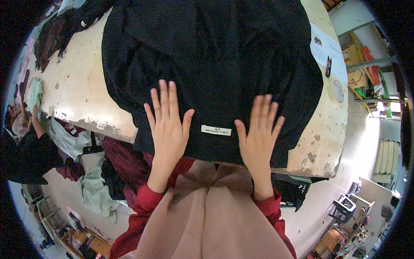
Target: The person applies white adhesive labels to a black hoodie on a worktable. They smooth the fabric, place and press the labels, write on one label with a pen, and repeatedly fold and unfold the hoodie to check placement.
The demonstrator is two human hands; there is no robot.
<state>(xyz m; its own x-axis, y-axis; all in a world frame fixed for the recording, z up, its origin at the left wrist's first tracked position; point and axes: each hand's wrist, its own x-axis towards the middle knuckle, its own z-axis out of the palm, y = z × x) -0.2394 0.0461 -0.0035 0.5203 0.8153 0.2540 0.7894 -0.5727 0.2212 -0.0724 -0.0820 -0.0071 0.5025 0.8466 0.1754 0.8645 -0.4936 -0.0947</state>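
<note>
A large black garment (215,56) lies spread over the table, and its near edge reaches the table's front edge. Near that edge a small white label (216,130) shows on the dark cloth, between my two hands. My left hand (167,127) rests flat on the garment left of the label, fingers stretched out and thumb spread. To the right of the label, my right hand (259,134) lies palm down with its fingers apart; its fingertips are slightly blurred. Neither hand grips anything.
On the pale, worn table (82,95) lie dark clothes (54,34) at far left. A printed sheet (325,49), small thread snips (328,67) and a tape roll (335,90) lie at right. Another person's dark sleeve (32,157) shows at left, near hanging cloths (97,190).
</note>
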